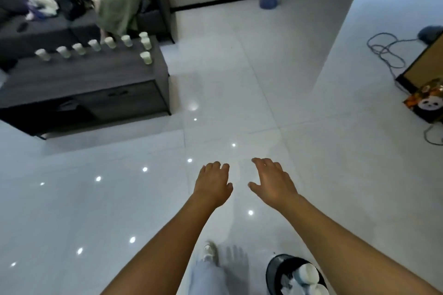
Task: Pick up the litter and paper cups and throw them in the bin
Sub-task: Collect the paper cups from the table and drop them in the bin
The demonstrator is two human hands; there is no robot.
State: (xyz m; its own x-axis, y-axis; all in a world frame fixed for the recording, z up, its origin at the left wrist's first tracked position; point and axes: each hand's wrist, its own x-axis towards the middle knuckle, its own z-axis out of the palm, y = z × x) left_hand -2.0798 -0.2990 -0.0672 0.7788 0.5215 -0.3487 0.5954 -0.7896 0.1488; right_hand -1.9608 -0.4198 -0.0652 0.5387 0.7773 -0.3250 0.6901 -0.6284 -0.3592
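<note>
On the glossy white tiled floor (119,199) stands a low dark grey wooden bench (84,84) carrying white paper cups (95,45), well apart from both hands. The round black mesh bin (275,270) (cut off, holding white litter) sits below the right hand (273,181). It and the left hand (213,182) hover with relaxed, empty fingers.

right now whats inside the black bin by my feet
The black bin holds white paper cups and some crumpled white litter. The right arm covers its far side, and anything under the top layer is hidden.
</note>
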